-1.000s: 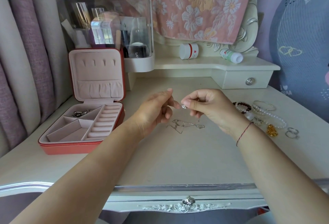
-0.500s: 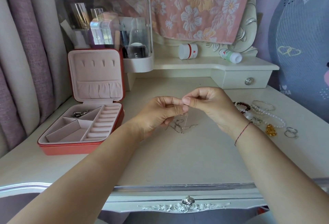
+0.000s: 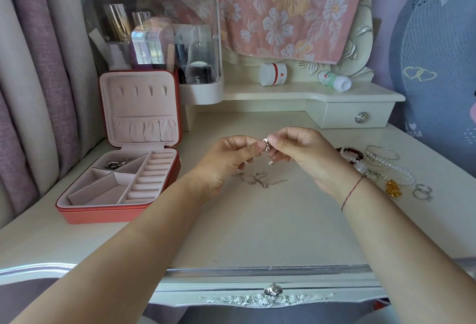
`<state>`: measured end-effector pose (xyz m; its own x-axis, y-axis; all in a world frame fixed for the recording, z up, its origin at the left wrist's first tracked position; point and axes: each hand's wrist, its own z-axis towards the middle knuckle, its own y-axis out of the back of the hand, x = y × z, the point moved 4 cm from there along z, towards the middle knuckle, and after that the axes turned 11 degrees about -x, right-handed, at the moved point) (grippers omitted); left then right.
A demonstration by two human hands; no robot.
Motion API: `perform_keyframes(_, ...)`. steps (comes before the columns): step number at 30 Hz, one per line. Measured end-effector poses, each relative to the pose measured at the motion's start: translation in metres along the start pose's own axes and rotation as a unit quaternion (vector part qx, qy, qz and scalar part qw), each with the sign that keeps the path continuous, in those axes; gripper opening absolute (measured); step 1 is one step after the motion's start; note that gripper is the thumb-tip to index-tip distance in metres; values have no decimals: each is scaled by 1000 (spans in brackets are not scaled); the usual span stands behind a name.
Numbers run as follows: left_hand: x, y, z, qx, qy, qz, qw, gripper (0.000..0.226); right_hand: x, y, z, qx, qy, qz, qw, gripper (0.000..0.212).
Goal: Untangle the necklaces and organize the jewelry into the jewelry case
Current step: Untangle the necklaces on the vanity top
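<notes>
Raised slightly since a moment ago, the left hand (image 3: 226,162) and right hand (image 3: 305,155) pinch a silver necklace (image 3: 266,146) above the dressing table (image 3: 257,236). Its pendant (image 3: 270,162) dangles and its tangled chain (image 3: 260,181) trails right of the open jewelry case (image 3: 103,216).

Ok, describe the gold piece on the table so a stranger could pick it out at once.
On the white dressing table, look at the loose jewelry right of the right hand. At the near end of that cluster, beside the pearl strand and left of two silver rings, lies the gold piece. It alone is yellow gold; its neighbours are white, silver or dark red.
</notes>
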<state>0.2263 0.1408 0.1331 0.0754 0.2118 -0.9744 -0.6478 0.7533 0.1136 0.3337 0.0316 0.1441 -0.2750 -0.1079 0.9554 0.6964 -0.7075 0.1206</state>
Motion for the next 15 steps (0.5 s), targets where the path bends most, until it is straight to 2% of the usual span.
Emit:
perform_keyframes(3,0,0,1,2,-4,-17,1000,14,-2,-2,-2,18,-5,-22,1000,15)
perform_keyframes(7,0,1,2,-7,5,-47,999,14,-3,-4,-3,39,2,-60,997,3)
perform_keyframes(15,4,6,8,-45,20,-79,996,10,-1,1,0,-8,22,-57,998,15)
